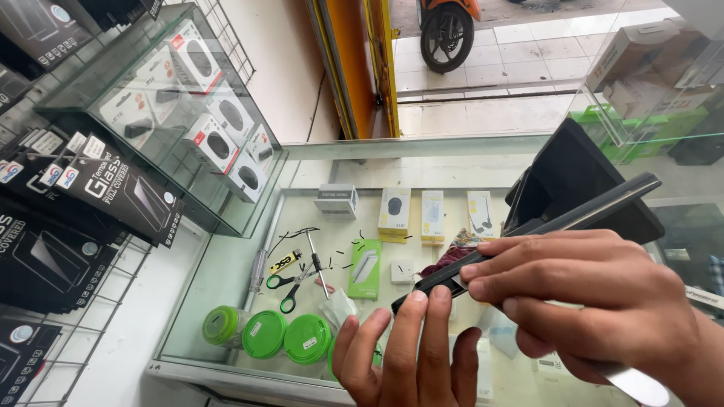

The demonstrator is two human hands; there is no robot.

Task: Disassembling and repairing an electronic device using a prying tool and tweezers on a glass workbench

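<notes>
Holding it edge-on like that makes sense, since the dark slim phone (528,234) is kept up off the glass counter (226,264) so its side can be reached. The phone is pinched along its lower end by the right hand (603,301), fingers curled closed over the edge and thumb underneath, while the far end sticks out up and to the right, in front of a black stand-like thing. The left hand (407,347) is brought up from below, fingers together and pressed against the near corner, so it's touching and steadying rather than wrapped round it; whether anything small is being gripped between those fingertips can't be told. Everything else is parked out of the way: green-handled scissors (285,290) and a thin screwdriver (318,264) are laid together on the counter, near a row of round green tubs (264,333) by the front edge. A green box (365,269) and small white accessory boxes (394,211) are seen through the glass, while boxed screen protectors (121,188) are hung on the left rack.
</notes>
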